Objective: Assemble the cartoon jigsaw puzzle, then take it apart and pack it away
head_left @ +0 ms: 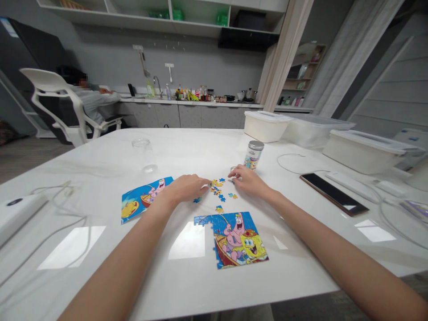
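Observation:
My left hand (189, 188) reaches to the left edge of a small pile of loose puzzle pieces (217, 191). Its fingers are closed together, their tips against the pieces; what they hold, if anything, is too small to make out. On the pile's right, my right hand (250, 180) pinches what looks like a puzzle piece, edge-on, between thumb and fingers. Closer to me lies a partly joined cartoon puzzle (239, 240), its left side ragged. One loose piece (219, 208) lies just above it. Beside my left forearm is a picture card (133, 203) with the same cartoon, partly covered.
A printed can (254, 154) with a metal lid stands behind my right hand. A clear jar (142, 149) is at the back left. Lidded boxes (265, 127), a phone (334, 194) and cables are on the right. A white device (20, 216) lies left. Someone sits in a chair (60, 107) beyond.

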Demonstrator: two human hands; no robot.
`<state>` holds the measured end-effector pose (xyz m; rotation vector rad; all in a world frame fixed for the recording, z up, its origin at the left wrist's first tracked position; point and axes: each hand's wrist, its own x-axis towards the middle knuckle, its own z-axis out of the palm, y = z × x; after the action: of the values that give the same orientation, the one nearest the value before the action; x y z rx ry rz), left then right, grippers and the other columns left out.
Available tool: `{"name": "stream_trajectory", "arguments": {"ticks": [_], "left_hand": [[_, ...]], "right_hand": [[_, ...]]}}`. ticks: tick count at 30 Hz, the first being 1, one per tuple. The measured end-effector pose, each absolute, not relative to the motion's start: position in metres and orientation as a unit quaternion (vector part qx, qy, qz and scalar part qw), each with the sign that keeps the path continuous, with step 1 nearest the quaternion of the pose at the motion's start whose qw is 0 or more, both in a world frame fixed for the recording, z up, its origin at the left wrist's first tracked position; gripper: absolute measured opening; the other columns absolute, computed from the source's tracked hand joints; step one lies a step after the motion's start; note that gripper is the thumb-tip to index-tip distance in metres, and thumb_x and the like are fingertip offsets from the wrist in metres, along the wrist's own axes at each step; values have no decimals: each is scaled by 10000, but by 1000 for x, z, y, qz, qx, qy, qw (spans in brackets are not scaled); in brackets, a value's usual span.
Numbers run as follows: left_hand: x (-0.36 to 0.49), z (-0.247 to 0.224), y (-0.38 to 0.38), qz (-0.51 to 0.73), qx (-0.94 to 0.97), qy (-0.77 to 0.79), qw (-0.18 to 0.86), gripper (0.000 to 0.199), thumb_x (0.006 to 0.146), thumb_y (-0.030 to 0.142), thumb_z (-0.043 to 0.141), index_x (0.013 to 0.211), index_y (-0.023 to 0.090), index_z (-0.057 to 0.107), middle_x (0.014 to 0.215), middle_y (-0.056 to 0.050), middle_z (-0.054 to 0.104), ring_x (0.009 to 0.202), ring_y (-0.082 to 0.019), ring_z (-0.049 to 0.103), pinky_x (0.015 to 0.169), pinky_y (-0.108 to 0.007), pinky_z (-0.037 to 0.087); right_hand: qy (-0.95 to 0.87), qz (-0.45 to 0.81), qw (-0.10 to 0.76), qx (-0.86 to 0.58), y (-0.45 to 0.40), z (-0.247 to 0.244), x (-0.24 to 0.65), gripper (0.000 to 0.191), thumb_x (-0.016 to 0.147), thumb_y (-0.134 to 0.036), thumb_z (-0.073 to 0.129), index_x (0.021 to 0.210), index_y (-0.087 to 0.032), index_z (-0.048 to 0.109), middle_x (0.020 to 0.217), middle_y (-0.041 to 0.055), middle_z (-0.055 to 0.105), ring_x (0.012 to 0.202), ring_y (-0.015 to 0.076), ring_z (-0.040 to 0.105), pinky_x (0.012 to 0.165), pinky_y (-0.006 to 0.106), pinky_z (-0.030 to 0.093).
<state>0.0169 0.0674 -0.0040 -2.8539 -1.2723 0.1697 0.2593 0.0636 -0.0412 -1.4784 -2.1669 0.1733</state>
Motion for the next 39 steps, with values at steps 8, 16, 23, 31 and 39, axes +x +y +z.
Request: {"name": "stream_trajectory", "arguments": {"ticks": [8,16,23,31,39], "left_hand": [[17,4,64,67,-909,-412,2,420,953,324,339,1273,254,603,1030,-138,724,918,-241,680,773,-345,488],[14,8,65,56,-910,-411,10,397,928,401,398,1151,214,669,950,-146,727,902,-261,677,772,-351,485],[14,1,70,46,-912,-407,-7,364,917,376,454,1225,296,633,1028,-95,725,944,-249,665,805,-344,474],[0,11,76,29,-899,-435,-41,389,906,422,462,1183,221,646,955,-95,730,849,-218,661,752,-303,466],[-16,25,76,66,-877,-468,-86,341,833,439,537,980,194,723,953,-98,725,798,-208,644,678,-286,444]], "right_hand": [[-887,62,209,-408,62,-47,257,380,838,-18,465,1110,-195,664,1218,89,650,1145,205,558,1034,395,399],[-857,58,225,-460,62,-41,257,240,816,-35,490,861,-165,687,991,97,671,972,204,607,932,359,459],[-874,33,230,-426,60,-42,255,242,819,-39,498,935,-156,675,998,96,665,995,210,591,940,365,455],[-851,39,227,-473,61,-40,257,271,776,-2,494,826,-178,695,1005,81,669,973,203,614,934,356,464],[-760,41,215,-611,57,-30,260,340,780,6,449,882,-171,721,993,84,724,918,219,655,821,326,485]]}}
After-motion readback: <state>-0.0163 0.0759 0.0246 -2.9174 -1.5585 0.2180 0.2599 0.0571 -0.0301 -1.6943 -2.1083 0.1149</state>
